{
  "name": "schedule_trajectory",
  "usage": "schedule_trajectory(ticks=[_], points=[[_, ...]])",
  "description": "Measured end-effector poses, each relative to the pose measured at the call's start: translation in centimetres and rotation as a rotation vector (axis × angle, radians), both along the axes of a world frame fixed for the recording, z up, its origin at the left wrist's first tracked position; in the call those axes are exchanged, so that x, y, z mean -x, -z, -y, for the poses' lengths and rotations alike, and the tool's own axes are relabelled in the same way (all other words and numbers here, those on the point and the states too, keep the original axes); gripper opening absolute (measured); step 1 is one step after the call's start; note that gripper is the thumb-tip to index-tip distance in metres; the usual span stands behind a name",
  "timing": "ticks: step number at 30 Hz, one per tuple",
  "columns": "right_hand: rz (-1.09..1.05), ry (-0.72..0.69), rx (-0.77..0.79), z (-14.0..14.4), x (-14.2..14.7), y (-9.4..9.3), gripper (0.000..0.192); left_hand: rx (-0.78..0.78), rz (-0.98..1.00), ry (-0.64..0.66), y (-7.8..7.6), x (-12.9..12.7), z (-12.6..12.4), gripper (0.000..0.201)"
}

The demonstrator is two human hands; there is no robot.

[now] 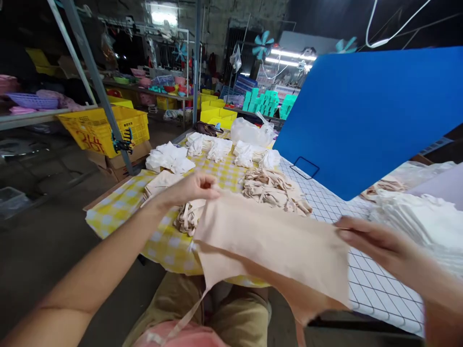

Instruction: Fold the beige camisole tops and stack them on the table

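The left hand [193, 188] pinches the top left corner of a beige fabric piece [271, 241], held spread above the lap. At three o'clock, the right hand [376, 243] grips its right edge with fingers closed. Even tension would flatten it. Beige strap bundles [273, 190] lie at twelve o'clock on the yellow checked tablecloth [119, 207].

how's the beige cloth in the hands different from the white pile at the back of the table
The beige cloth is tan; the white pile is white. The cloth is one piece spread between the left hand and right hand; the pile lies stacked, untouched, on the yellow checked cover. Both look like soft fabric.
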State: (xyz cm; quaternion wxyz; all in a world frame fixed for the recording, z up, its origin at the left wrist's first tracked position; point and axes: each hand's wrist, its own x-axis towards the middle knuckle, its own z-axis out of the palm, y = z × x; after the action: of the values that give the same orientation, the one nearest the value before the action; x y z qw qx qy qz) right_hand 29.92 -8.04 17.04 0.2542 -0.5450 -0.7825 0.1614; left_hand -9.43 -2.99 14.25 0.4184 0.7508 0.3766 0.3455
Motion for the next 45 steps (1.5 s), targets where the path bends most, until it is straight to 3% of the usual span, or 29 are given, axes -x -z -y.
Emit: schedule_trajectory(ticks=[2, 4, 6, 8, 11, 16, 19, 21, 24, 29, 33, 36, 39, 42, 45], points=[[0.076, -0.093, 0.211, -2.4, 2.1, 4.0, 0.034, 0.002, -0.248, -0.097, 5.0, -1.7, -1.6, 0.023], [0.146, -0.063, 0.262, -4.3, 3.1, 8.4, 0.029, 0.019, -0.471, -0.219, 9.3, -3.5, -2.7, 0.02], [0.253, 0.004, 0.241, -5.6, 3.1, 12.3, 0.021, 0.022, -0.542, -0.283, 12.1, -5.1, -3.5, 0.016], [0.281, 0.04, 0.22, -6.5, 2.7, 14.7, 0.019, 0.014, -0.572, -0.335, 13.4, -6.0, -4.2, 0.011], [0.272, 0.074, 0.187, -7.9, 2.0, 15.9, 0.021, -0.006, -0.615, -0.387, 13.7, -6.2, -5.4, 0.014], [0.277, 0.148, 0.016, -9.5, 2.8, 16.3, 0.031, -0.057, -0.68, -0.417, 13.6, -6.7, -6.0, 0.042], [0.335, 0.226, -0.178, -8.7, 4.8, 17.4, 0.04, -0.263, -0.782, -0.417, 14.4, -7.9, -4.7, 0.053], [0.375, 0.201, -0.231, -7.6, 6.0, 18.5, 0.042, -0.388, -0.826, -0.321, 15.3, -8.7, -3.6, 0.051], [0.453, 0.118, -0.108, -5.9, 6.6, 20.1, 0.045, -0.345, -0.852, -0.146, 16.8, -8.9, -2.1, 0.049], [0.514, 0.221, 0.072, -4.1, 3.5, 21.5, 0.051, -0.237, -0.911, -0.129, 17.3, -7.2, -0.7, 0.053], [0.378, 0.305, 0.064, -1.6, 1.5, 20.6, 0.051, -0.178, -0.96, -0.093, 16.4, -5.9, 0.3, 0.057], [0.114, 0.374, 0.051, 2.2, 1.7, 19.3, 0.046, -0.168, -0.969, -0.083, 15.7, -5.9, 1.1, 0.058], [-0.158, 0.405, 0.27, 6.3, 2.8, 18.9, 0.042, -0.245, -0.895, -0.044, 15.2, -7.7, 1.5, 0.058], [-0.345, 0.369, 0.558, 8.7, 4.3, 20.2, 0.045, -0.279, -0.815, 0.047, 14.9, -11.3, 1.4, 0.058], [-0.54, 0.445, 0.599, 8.9, 6.0, 22.0, 0.055, -0.255, -0.769, 0.172, 15.2, -15.5, 1.3, 0.06]])
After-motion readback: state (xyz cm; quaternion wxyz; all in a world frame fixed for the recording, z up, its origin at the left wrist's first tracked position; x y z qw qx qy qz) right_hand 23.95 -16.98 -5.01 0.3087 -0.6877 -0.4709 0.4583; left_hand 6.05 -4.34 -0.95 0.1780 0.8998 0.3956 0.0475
